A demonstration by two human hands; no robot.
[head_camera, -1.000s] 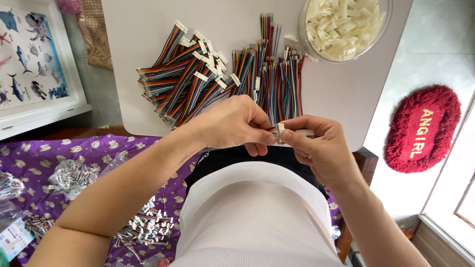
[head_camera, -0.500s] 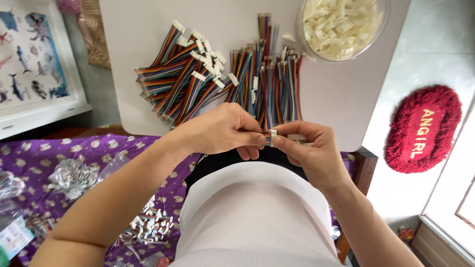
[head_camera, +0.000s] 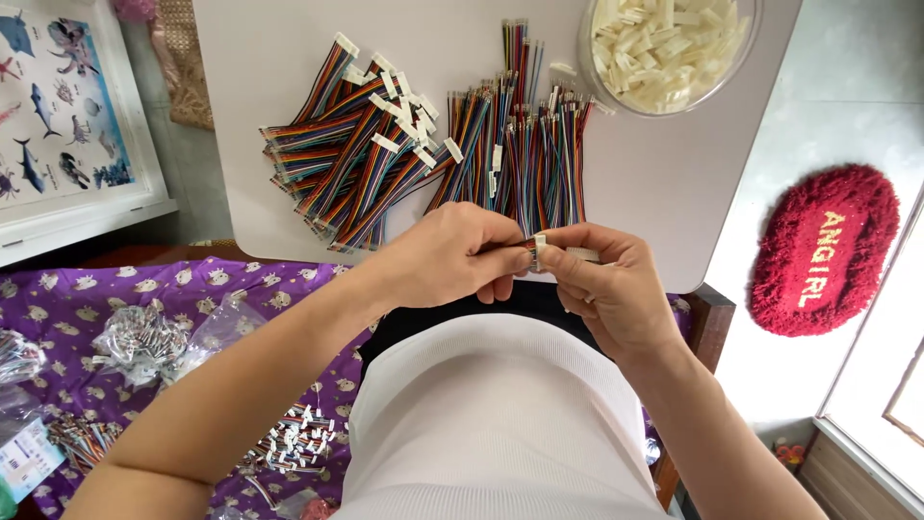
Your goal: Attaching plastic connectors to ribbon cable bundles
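Observation:
My left hand (head_camera: 460,252) pinches the end of a short multicoloured ribbon cable (head_camera: 528,249) at the near edge of the white table (head_camera: 664,183). My right hand (head_camera: 602,284) holds a small white plastic connector (head_camera: 541,247) against that cable end, the fingertips of both hands meeting. Most of the cable is hidden inside my left fist. Just beyond the hands lie a row of loose coloured cables (head_camera: 525,159) and a fanned heap of cables fitted with white connectors (head_camera: 356,154).
A clear round bowl of white connectors (head_camera: 664,48) stands at the table's far right. A purple patterned cloth (head_camera: 144,308) at left carries plastic bags and more cables (head_camera: 289,448). A red oval mat (head_camera: 823,250) lies on the floor at right; a sea-animal poster (head_camera: 53,116) at left.
Both hands drifted slightly left and nearer together; the white connector is now pressed closer onto the cable end. The cables on the table have not moved.

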